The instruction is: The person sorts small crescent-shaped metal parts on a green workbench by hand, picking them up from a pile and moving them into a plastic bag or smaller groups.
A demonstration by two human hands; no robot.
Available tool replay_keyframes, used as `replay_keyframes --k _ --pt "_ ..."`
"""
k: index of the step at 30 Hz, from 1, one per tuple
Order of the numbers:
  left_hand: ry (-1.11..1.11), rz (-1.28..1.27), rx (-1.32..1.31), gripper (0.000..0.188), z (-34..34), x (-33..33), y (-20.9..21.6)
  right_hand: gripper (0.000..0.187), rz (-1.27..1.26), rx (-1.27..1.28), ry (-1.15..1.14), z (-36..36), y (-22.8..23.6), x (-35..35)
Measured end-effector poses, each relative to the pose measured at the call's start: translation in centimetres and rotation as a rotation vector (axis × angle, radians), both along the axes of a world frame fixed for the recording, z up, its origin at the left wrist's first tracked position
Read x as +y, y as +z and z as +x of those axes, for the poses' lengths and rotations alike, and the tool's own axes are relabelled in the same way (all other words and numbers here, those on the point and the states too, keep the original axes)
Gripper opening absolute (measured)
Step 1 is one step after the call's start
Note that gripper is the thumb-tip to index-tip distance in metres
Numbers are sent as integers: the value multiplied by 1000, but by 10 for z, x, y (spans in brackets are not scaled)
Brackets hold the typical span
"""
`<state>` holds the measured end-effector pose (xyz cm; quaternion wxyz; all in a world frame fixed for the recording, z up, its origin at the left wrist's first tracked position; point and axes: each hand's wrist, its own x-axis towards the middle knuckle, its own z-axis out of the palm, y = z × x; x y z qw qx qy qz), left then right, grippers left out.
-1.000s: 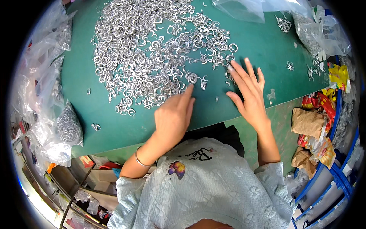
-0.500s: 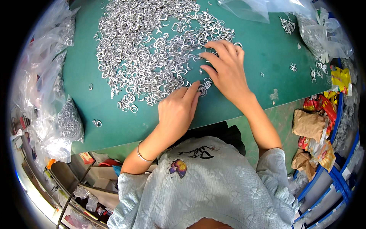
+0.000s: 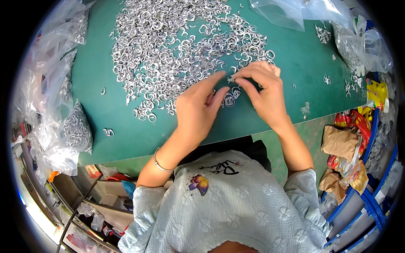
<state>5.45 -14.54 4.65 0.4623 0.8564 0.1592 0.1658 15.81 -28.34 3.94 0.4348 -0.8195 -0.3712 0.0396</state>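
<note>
A broad heap of silver metal rings (image 3: 168, 59), many of them open-sided, covers the middle of the green table (image 3: 253, 122). My right hand (image 3: 265, 90) pinches a small silver piece (image 3: 230, 79) between thumb and forefinger at the heap's near right edge. Its exact shape is too small to make out. Facing it, my left hand (image 3: 197, 105) has thumb and forefinger apart, with nothing visible between them; its other fingers are mostly hidden. Just below the fingertips, between the hands, lies a little group of rings (image 3: 229, 100).
Clear plastic bags with silver pieces line the left edge, one full bag (image 3: 78, 128) nearest. Another bag (image 3: 348, 46) stands at the far right. Small clusters (image 3: 323, 33) and loose rings (image 3: 108, 132) lie apart. Blue shelving (image 3: 373, 202) and paper packages (image 3: 339, 141) are beyond the right edge.
My left hand has lifted off the rings and its thumb and forefinger have spread. My right hand has come nearer, its fingertips now closed on a small silver piece.
</note>
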Motion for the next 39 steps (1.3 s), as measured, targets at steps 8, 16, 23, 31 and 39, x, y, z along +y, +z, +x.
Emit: replay_keyframes --k 8,16,23,31,39 --pt "-68 167 -125 25 0 0 -7 6 1 180 -13 -13 7 -5" --pt "-88 -58 -1 28 -2 -9 -1 6 150 607 -61 -17 11 -12" --pt "-147 171 32 21 -10 -8 -6 5 -172 42 -334 5 10 -70" --pt "-187 393 61 22 -21 -17 -14 12 -377 -117 -495 25 -8 -118" --pt "-211 411 35 22 -16 -24 -13 28 -191 -194 -201 -2 6 -74"
